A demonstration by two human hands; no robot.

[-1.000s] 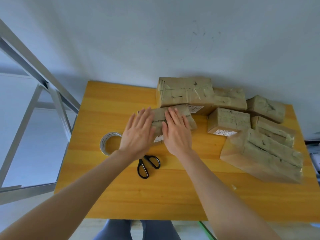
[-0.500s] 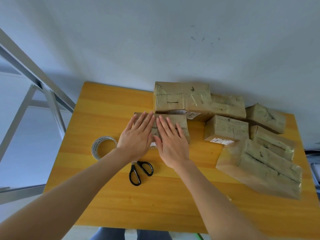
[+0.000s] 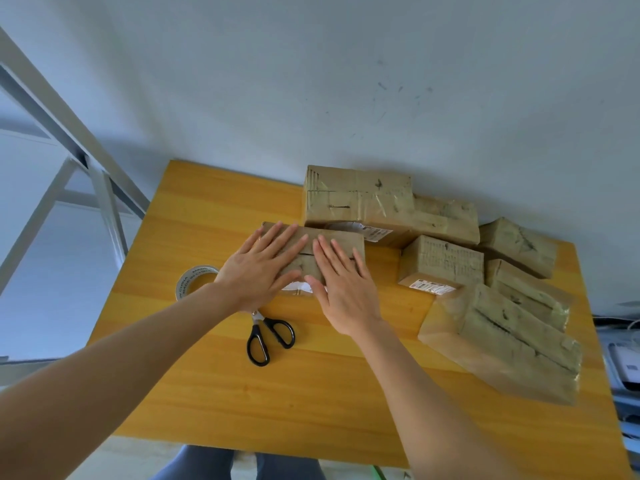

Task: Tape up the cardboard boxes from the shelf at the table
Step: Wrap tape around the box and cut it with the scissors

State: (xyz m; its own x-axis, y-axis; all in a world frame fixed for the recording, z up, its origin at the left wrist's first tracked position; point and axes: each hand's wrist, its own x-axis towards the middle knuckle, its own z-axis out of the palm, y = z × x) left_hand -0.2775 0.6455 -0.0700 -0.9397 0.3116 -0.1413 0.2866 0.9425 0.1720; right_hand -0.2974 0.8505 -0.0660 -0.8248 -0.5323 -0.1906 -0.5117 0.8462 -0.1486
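At the middle of the bench [image 3: 311, 393] the small box [image 3: 341, 239] lies flat under both palms, just in front of a bigger box [image 3: 356, 199]; whether it touches that one, cannot tell.

Risks, as judgement:
- **Sliding:** nothing clamps the small box, so a sideways push could skid it on the smooth wood or shove it into the bigger box.
- **Flaps:** the top flaps meet at a seam that shows between the hands, and whether tape covers it is unclear. If not, lifting one palm to fetch tape likely lets a flap spring up.
- **Clutter near the wrist:** just left of the left wrist sits the tape roll [image 3: 188, 277], partly hidden by it. Just below that wrist lie the scissors [image 3: 266, 327], handles toward the person. A quick reach back could knock either one, or drag the scissors toward the near edge.
- **Room to the right:** on the right side the other boxes [image 3: 440, 261] crowd together, apart from the hands, so there is little room to slide that way.

Pose: left hand [image 3: 263, 268] flat on the box's left half, fingers straight and spread, pointing away and to the right, thumb by the near face; right hand [image 3: 343, 289] flat on the right half, fingers straight, angled away and to the left, thumb by the near edge. Grip on both is apart: no curl, holding nothing, just pressing down. Both forearms extend from the near edge and converge on the box.
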